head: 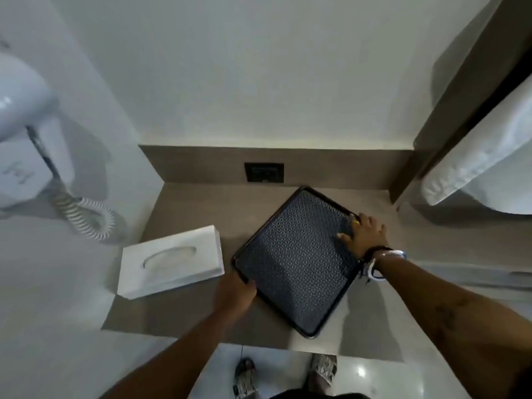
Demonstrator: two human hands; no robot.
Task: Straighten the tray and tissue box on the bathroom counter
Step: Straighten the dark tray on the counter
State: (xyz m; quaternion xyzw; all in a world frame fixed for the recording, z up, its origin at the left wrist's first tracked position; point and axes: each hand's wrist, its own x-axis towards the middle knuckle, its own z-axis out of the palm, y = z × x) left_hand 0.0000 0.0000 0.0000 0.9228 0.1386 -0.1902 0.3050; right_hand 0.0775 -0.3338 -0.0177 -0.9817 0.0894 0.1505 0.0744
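A dark tray (293,263) with a patterned liner lies rotated like a diamond on the brown bathroom counter (201,208). My left hand (234,292) grips its left rim near the front-left corner. My right hand (362,234) holds the right corner, thumb lying on the liner and fingers over the rim. A white tissue box (171,262) lies flat to the tray's left, slightly skewed, its oval slot facing up. The box sits a small gap away from the tray, and neither hand touches it.
A white wall-mounted hair dryer (20,133) with a coiled cord (86,214) hangs at the left. A dark socket plate (264,172) sits in the backsplash behind the tray. A white towel (475,162) hangs at the right. My feet show on the tiled floor below the counter edge.
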